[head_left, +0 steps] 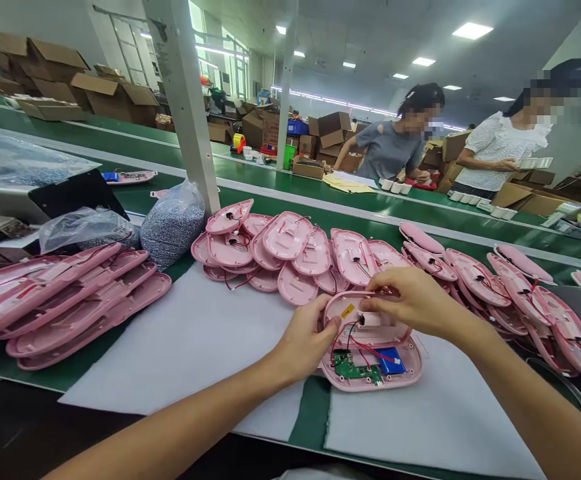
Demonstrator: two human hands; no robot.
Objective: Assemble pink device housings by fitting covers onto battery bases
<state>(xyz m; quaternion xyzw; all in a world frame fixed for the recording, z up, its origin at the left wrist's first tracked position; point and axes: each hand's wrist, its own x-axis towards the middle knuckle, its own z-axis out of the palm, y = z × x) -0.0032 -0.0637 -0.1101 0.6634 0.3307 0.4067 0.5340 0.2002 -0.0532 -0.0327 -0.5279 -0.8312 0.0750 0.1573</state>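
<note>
My left hand (306, 339) pinches the left edge of a pink plastic shell half (340, 327), its thumb on the inner side. At the upper right edge of that same shell, my right hand (410, 300) grips with its fingers bent over the rim. The shell is tilted up, its inside facing me, with a yellow label and a small dark connector. Red and black wires run down from it to a second pink shell half (415, 381) lying on the white sheet. Inside that lower shell sit a green circuit board (353, 368) and a blue battery (392, 361).
Pink shells with wires lie piled at the back (285, 237), at the left (90, 313) and at the right (515, 287). A bag of small metal parts (173, 223) stands by a white post (183, 100). Two people work across the green bench (250, 180).
</note>
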